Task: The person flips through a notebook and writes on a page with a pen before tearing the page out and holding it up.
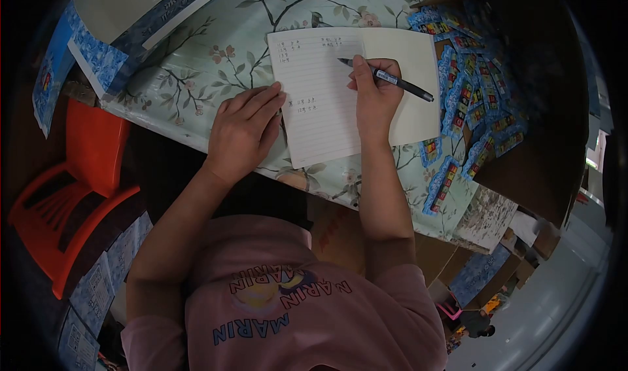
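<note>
step: writing entries in notebook, open on floral worktop | hands: right hand grasps pen, tip on upper lines; left hand released, flat, pinning page edge | next: probably calls for a steady page

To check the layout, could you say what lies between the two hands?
In the head view, the lined notebook page lies between the left hand and the right hand holding the pen.

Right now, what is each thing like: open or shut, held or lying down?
notebook: open, lying flat, few lines written.
pen: held, tip at the page.
right hand: closed around the pen.
left hand: flat on the notebook's left edge.
cardboard box: open, blue packets inside.
</note>
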Demonstrator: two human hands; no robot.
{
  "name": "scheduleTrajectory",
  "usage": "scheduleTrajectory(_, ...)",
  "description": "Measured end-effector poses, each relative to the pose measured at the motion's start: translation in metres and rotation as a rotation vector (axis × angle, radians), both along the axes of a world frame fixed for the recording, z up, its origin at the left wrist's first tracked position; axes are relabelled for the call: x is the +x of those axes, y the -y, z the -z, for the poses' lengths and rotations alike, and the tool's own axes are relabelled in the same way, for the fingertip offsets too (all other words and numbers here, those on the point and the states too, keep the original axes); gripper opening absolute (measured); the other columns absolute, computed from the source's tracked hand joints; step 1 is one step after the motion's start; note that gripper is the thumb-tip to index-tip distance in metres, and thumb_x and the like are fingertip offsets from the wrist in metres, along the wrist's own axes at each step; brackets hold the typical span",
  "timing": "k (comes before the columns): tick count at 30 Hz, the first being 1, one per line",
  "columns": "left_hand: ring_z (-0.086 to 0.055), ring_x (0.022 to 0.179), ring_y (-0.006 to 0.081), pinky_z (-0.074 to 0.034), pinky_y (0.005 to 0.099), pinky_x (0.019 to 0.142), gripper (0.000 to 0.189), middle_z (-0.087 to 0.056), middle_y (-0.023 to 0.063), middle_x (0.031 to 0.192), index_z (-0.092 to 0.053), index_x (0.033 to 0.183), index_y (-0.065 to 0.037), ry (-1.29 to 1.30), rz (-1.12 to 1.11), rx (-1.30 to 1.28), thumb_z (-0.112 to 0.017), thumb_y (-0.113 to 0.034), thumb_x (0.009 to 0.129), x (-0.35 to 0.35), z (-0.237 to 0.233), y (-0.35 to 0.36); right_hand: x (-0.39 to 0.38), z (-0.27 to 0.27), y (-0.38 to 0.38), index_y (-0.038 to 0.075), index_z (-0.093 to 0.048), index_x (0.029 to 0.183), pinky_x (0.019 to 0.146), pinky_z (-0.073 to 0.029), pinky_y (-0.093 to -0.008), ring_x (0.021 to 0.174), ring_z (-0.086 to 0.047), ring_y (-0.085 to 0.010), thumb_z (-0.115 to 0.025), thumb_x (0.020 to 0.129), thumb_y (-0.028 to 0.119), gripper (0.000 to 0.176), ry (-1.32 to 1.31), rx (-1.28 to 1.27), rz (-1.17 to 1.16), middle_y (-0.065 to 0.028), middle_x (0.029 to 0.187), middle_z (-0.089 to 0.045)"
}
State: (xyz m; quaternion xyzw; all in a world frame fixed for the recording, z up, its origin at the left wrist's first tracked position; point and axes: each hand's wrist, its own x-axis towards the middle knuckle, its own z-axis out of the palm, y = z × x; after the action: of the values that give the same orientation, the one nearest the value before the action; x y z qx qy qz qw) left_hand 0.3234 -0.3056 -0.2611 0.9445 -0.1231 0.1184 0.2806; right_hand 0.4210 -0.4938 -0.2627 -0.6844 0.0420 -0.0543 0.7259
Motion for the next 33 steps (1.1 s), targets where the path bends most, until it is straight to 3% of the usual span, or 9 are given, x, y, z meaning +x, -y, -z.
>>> scheduleTrajectory(20,-0.055,0.106,0.0203,-0.043,0.0358,0.083,0.034,-0.059,0.0019,0.121,-0.062,0.111,-0.008,-0.003,-0.008,0.002,-0.064,-0.011,0.078,-0.0003,0.0013,-0.0002,-0.0019,0.0010,0.0019,0.004,-0.050,0.081,0.050,-0.043,-0.0203,0.056,-0.051,-0.0072,-0.067,0.083,0.007,0.017,-0.029,-0.025,-0.044,-0.0036,0.067,-0.056)
scheduleTrajectory(22,-0.055,0.106,0.0202,-0.043,0.0359,0.083,0.033,-0.059,0.0020,0.121,-0.062,0.111,-0.008,-0.002,-0.007,-0.010,-0.064,-0.011,0.078,-0.0009,0.0018,0.0001,-0.0020,-0.0004,-0.0005,0.004,-0.048,0.079,0.045,-0.037,-0.0184,0.050,-0.047,-0.0042,-0.067,0.082,0.005,0.020,0.010,-0.009,-0.019,-0.0025,0.062,-0.055)
scheduleTrajectory(25,-0.055,0.106,0.0201,-0.043,0.0359,0.083,0.032,-0.059,0.0019,0.121,-0.062,0.110,-0.008,0.001,-0.010,-0.002,-0.064,-0.012,0.078,-0.0012,0.0010,0.0003,-0.0033,0.0000,0.0031,0.004,-0.050,0.081,0.051,-0.043,-0.0199,0.056,-0.051,-0.0071,-0.067,0.084,0.009,0.018,-0.020,-0.035,-0.051,-0.0031,0.066,-0.055)
scheduleTrajectory(33,-0.055,0.105,0.0205,-0.043,0.0363,0.083,0.032,-0.059,0.0020,0.121,-0.062,0.110,-0.008,0.012,-0.004,-0.004,-0.064,-0.012,0.078,-0.0008,0.0032,0.0000,-0.0032,0.0003,0.0030,0.004,-0.049,0.080,0.048,-0.040,-0.0193,0.052,-0.049,-0.0060,-0.067,0.083,0.007,0.019,-0.009,-0.025,-0.051,-0.0033,0.064,-0.056)
